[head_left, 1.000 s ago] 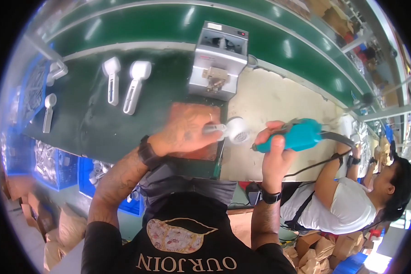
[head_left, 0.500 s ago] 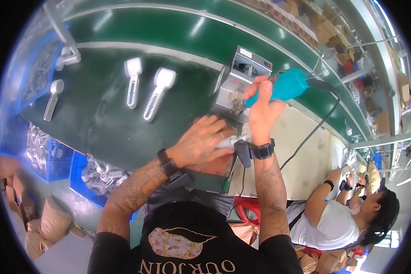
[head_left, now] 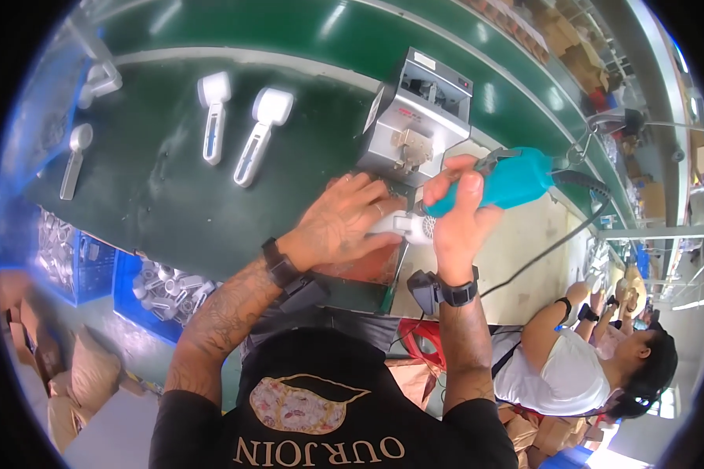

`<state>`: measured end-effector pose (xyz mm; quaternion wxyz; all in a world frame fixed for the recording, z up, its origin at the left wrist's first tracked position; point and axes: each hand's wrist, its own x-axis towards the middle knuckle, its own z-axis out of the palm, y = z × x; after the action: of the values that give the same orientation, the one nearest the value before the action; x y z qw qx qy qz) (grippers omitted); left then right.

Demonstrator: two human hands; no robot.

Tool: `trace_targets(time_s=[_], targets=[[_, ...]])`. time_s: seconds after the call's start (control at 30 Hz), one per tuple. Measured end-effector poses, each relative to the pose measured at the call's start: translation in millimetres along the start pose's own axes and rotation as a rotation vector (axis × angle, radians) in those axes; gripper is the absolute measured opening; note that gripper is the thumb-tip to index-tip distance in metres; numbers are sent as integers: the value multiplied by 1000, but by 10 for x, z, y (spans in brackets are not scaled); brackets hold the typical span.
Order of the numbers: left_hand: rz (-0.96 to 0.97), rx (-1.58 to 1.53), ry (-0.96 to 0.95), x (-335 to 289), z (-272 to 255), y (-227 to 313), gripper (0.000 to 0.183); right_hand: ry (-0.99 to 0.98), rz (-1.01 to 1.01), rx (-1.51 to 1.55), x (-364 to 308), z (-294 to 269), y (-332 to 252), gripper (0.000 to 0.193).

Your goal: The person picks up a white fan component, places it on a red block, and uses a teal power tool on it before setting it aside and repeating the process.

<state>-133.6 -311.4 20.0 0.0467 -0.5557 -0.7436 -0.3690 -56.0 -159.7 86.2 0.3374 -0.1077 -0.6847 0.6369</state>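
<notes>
My left hand (head_left: 344, 219) is closed around a white plastic handheld fan (head_left: 399, 224) lying over a reddish-brown pad. The palm hides most of its body. At its right end a round slotted grille (head_left: 427, 227) shows. My right hand (head_left: 460, 219) grips a teal electric screwdriver (head_left: 501, 180), tilted with its tip down at the left, close to the fan. Whether the tip touches the fan I cannot tell. Just beyond both hands stands a grey screw feeder (head_left: 414, 117) with a brass-coloured mechanism on its front.
Two white fans (head_left: 263, 137) (head_left: 213, 117) lie farther left on the green bench (head_left: 164, 187), with another white handled part (head_left: 75, 160) near its left end. Blue crates (head_left: 125, 301) of white parts stand below. The screwdriver's black cable (head_left: 540, 258) loops right. A co-worker (head_left: 563, 367) sits at right.
My right hand has brought the screwdriver from the feeder's front down and toward me, to beside the fan. The fan's grille end now shows more. My left hand keeps its hold.
</notes>
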Motion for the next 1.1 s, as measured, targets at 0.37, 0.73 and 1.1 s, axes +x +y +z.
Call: trace_targets(time_s=[0.37, 0.73, 1.1], targets=[[-17, -24, -7, -29, 23, 2, 47, -23, 21, 50, -49, -11, 122, 38], [-26, 15, -42, -7, -10, 17, 46, -83, -36, 92, -48, -39, 283, 36], [-26, -9, -45, -23, -78, 45, 40, 0, -176, -86, 484, 200, 106, 33]])
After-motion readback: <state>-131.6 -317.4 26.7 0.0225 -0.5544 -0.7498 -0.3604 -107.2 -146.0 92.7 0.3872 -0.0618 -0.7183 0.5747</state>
